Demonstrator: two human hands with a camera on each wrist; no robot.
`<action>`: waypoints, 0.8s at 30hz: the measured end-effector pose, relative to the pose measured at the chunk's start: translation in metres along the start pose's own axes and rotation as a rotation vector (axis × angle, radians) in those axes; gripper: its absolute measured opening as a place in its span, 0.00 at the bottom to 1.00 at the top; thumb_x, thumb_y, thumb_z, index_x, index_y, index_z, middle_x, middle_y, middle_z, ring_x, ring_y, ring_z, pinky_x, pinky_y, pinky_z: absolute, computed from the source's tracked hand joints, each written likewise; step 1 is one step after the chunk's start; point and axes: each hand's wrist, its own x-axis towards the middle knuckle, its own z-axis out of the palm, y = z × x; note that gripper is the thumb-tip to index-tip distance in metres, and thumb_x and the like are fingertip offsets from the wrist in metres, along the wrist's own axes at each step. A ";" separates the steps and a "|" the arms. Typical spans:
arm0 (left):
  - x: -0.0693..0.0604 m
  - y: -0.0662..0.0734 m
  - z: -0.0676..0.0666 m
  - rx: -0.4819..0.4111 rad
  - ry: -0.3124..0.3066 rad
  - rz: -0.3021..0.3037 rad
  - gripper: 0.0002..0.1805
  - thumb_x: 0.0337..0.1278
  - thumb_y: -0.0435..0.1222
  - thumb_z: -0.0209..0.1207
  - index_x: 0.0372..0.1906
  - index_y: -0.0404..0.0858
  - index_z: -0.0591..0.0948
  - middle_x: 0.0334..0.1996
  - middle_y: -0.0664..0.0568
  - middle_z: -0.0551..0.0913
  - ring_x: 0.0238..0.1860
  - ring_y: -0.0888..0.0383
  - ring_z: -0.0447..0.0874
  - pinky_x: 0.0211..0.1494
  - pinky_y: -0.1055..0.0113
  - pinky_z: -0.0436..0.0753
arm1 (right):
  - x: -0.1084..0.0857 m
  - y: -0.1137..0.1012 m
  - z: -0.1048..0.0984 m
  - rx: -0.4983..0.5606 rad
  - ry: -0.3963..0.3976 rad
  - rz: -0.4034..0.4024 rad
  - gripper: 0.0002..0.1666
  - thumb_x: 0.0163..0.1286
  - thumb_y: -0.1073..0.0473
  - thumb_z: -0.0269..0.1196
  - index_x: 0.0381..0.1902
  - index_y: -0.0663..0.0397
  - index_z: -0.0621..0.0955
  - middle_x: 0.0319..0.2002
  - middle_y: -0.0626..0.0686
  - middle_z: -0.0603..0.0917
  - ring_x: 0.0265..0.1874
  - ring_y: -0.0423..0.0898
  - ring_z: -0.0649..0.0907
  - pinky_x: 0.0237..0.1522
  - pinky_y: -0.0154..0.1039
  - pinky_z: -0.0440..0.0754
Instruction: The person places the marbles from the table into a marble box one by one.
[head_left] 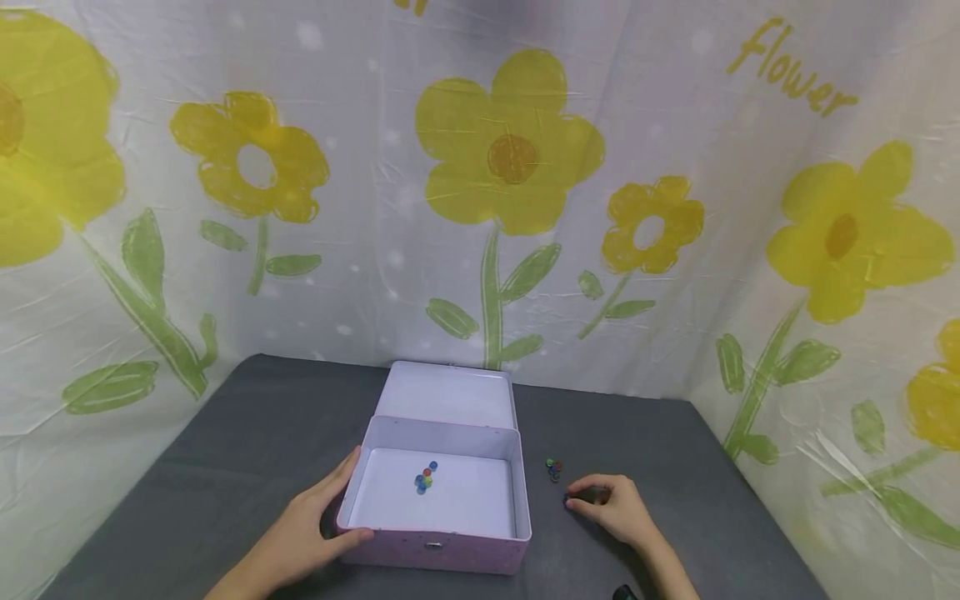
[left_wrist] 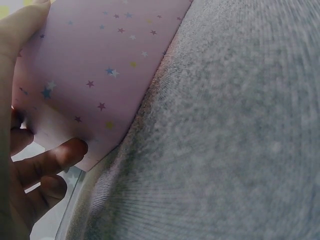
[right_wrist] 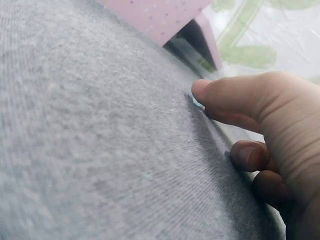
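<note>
A pink metal box [head_left: 435, 552] with printed stars stands on the grey cloth, its lid [head_left: 446, 392] tipped open at the back. Several coloured marbles [head_left: 422, 481] lie on its white floor. My left hand [head_left: 307, 521] grips the box's left side, with the thumb at the front rim; the left wrist view shows fingertips [left_wrist: 75, 150] against the starred wall. To the right of the box, low at the cloth, my right hand [head_left: 617, 507] pinches a small blue marble [head_left: 566, 502] between thumb and forefinger. The fingers mostly hide that marble in the right wrist view.
A small group of marbles [head_left: 554, 468] lies on the cloth between the box and my right hand, slightly farther back. A dark object [head_left: 624, 592] shows at the bottom edge. Behind the table [head_left: 315, 400] hangs a white curtain [head_left: 360, 250] printed with yellow flowers.
</note>
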 end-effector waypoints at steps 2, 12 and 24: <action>0.000 0.000 0.000 -0.003 0.001 -0.003 0.59 0.52 0.58 0.77 0.84 0.42 0.62 0.80 0.36 0.65 0.75 0.30 0.69 0.66 0.27 0.73 | 0.000 0.000 0.001 -0.009 0.008 -0.003 0.08 0.63 0.62 0.78 0.40 0.54 0.92 0.31 0.49 0.92 0.09 0.23 0.57 0.13 0.23 0.57; -0.001 0.000 0.001 0.028 0.013 0.019 0.60 0.51 0.60 0.77 0.84 0.42 0.61 0.80 0.39 0.66 0.76 0.36 0.70 0.68 0.33 0.73 | -0.001 0.000 0.004 -0.028 0.054 0.009 0.08 0.63 0.62 0.78 0.40 0.52 0.92 0.19 0.45 0.82 0.09 0.24 0.58 0.14 0.23 0.57; 0.000 0.003 -0.001 -0.002 -0.027 -0.027 0.60 0.53 0.60 0.76 0.84 0.39 0.60 0.80 0.37 0.64 0.76 0.32 0.68 0.67 0.30 0.73 | 0.006 -0.009 0.014 -0.136 0.288 0.031 0.08 0.60 0.66 0.79 0.37 0.51 0.92 0.17 0.40 0.84 0.07 0.26 0.64 0.12 0.25 0.60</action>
